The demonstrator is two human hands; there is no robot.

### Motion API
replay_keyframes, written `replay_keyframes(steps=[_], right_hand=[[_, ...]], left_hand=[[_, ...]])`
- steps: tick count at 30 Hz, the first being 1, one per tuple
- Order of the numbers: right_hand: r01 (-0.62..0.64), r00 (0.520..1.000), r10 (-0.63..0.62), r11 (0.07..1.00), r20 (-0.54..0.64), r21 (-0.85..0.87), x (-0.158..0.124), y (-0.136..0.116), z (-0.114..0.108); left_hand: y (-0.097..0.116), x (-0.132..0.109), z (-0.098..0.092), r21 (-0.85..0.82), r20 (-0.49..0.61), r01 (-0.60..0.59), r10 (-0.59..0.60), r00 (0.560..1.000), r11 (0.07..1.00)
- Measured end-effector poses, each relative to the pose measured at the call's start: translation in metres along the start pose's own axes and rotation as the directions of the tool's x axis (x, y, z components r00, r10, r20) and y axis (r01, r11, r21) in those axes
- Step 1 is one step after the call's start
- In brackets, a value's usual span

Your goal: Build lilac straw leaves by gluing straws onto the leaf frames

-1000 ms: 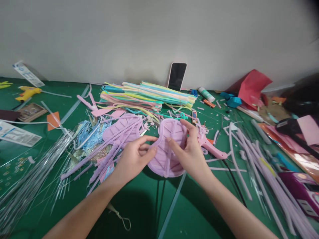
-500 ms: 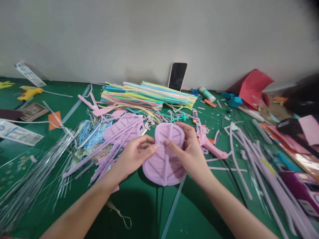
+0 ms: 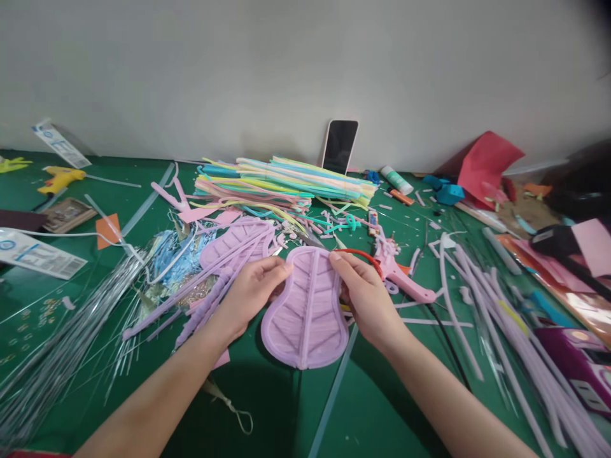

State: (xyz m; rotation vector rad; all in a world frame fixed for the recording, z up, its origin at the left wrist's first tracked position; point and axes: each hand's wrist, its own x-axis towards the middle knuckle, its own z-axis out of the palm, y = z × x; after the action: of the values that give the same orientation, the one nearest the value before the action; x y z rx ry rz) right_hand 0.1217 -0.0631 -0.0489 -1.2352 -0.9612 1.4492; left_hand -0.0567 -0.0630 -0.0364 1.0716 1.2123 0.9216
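Note:
A purple wing-shaped piece [image 3: 305, 312], edged with fuzzy purple stems and ribbed from a central vein, is held up over the green table. My left hand [image 3: 255, 292] pinches its upper left edge with the thumb in front. At its upper right edge, my right hand [image 3: 363, 289] grips it the same way, the other fingers hidden behind. A similar purple piece [image 3: 229, 245] lies to the left, partly under long purple stems. Just right of my right hand rests a pink glue gun [image 3: 405, 283]; red scissor handles [image 3: 360, 254] show behind that hand.
Bundled pastel stems [image 3: 286, 184] lie near the wall, before an upright phone [image 3: 340, 146]. Silver wires [image 3: 81, 337] and blue tinsel [image 3: 176, 254] spread at left, with a yellow glue gun [image 3: 60, 179] beyond. Purple stems [image 3: 529, 343] and a purple box [image 3: 577, 366] are at right.
The held piece has come slightly lower and left, turned more face-on. My right thumb has moved from its face to its upper edge. The red scissor handles now show.

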Motion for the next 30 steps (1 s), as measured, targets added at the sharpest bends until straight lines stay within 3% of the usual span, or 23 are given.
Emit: replay_keyframes(steps=[5,8,13,20,30], right_hand=[[-0.04,0.997,0.043,0.998,0.063,-0.055,-0.001,0.001,0.006],[-0.051,0.995,0.057,0.996,0.079,-0.073,0.0,-0.001,0.01],[-0.047,0.988,0.051,0.998,0.148,-0.029,0.004,-0.003,0.012],[-0.057,0.985,0.067,0.996,0.161,-0.067,0.006,0.001,0.015],[0.04,0.986,-0.013,0.986,0.166,-0.164,0.01,0.002,0.017]], left_hand=[[0.0,0.003,0.0,-0.031,-0.085,-0.083,0.08,0.993,0.996],[0.0,0.005,0.0,-0.089,-0.093,-0.072,0.064,0.994,0.993],[-0.003,0.007,0.0,-0.164,-0.079,-0.077,0.064,0.995,0.983],[-0.003,0.009,-0.004,-0.1,-0.062,-0.12,0.114,0.992,0.988],[-0.004,0.008,-0.002,-0.117,0.023,-0.049,0.052,0.998,0.992]])
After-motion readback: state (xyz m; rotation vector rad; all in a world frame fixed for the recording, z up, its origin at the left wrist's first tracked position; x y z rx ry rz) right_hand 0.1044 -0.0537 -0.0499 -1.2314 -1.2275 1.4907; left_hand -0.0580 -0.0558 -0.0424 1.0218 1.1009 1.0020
